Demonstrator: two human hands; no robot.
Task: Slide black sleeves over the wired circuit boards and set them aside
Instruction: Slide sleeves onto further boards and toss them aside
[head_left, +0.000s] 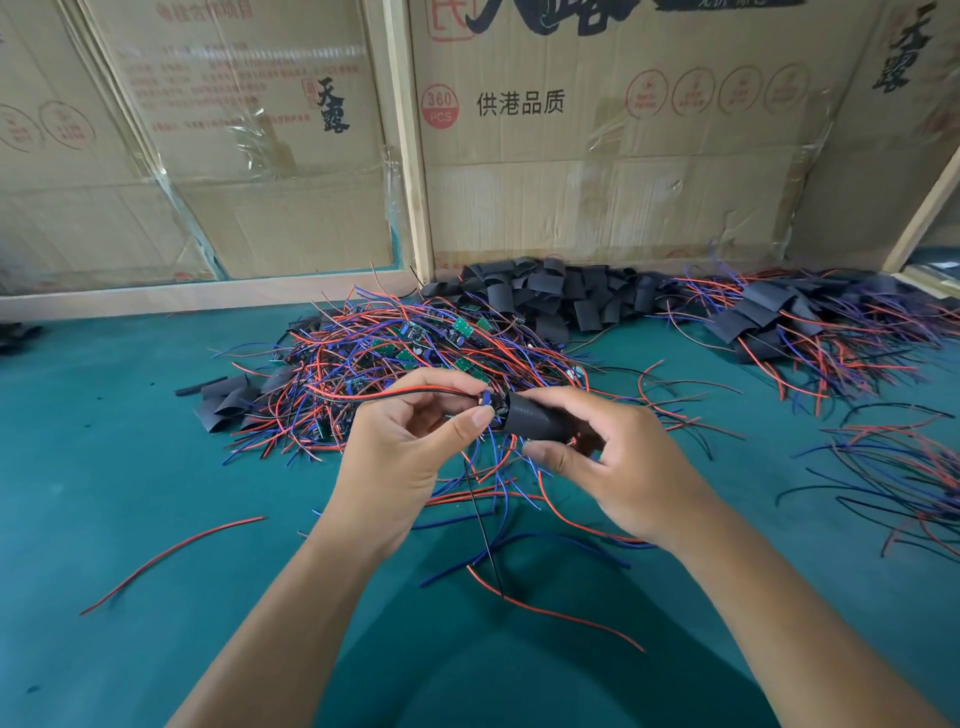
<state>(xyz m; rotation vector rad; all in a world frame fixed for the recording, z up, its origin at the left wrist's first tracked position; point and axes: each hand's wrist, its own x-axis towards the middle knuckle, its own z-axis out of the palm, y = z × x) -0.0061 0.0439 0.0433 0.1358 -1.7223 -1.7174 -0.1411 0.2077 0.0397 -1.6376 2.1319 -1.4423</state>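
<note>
My left hand (410, 441) pinches a small wired circuit board (487, 401) at its end, with its red and black wires trailing left. My right hand (613, 457) grips a black sleeve (535, 415) between thumb and fingers. The sleeve's open mouth meets the board, which is partly inside it. Blue and red wires hang below both hands. Behind them lies a tangled pile of bare wired boards (405, 353) with green boards showing. A heap of loose black sleeves (561, 296) sits further back against the cardboard. Sleeved boards with wires (789, 327) are piled at the right.
Everything lies on a green mat (130, 467). Cardboard boxes (597, 156) in wooden frames wall off the back. Several flat sleeves (228, 400) lie left of the pile. Loose wires (171, 556) are scattered near me, and another wire bundle (893, 478) lies at the right edge.
</note>
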